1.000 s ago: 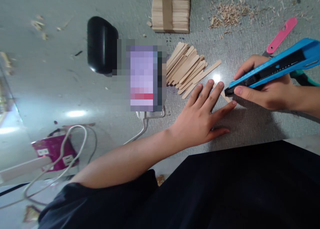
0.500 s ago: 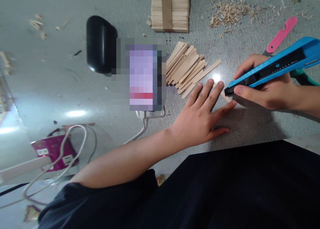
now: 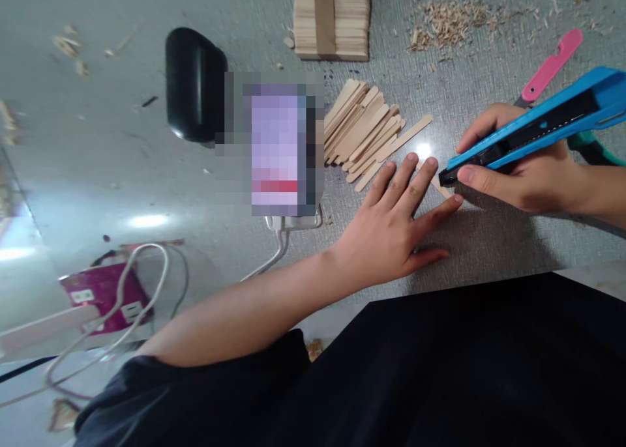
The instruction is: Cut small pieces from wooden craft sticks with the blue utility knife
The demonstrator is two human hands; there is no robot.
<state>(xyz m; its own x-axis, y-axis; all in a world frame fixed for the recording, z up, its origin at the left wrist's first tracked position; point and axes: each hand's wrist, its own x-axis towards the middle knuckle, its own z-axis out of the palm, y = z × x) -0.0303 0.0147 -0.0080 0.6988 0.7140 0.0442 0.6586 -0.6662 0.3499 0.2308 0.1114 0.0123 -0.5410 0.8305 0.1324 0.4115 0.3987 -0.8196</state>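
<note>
My left hand lies on the grey table with its fingers spread. Under and between its fingertips is a wooden craft stick, mostly hidden by the fingers. In my right hand is a blue utility knife, its black tip down at the stick, close beside my left index finger. Whether the blade touches the wood I cannot tell. A loose pile of craft sticks lies just beyond my left fingers.
A banded bundle of craft sticks and wood chips lie at the back. A pink-handled folding tool is behind the knife. Leftward are a blurred-out phone, a black case, a white cable and a purple packet.
Both hands and the utility knife stay almost still at the stick. The whole view has shifted very slightly.
</note>
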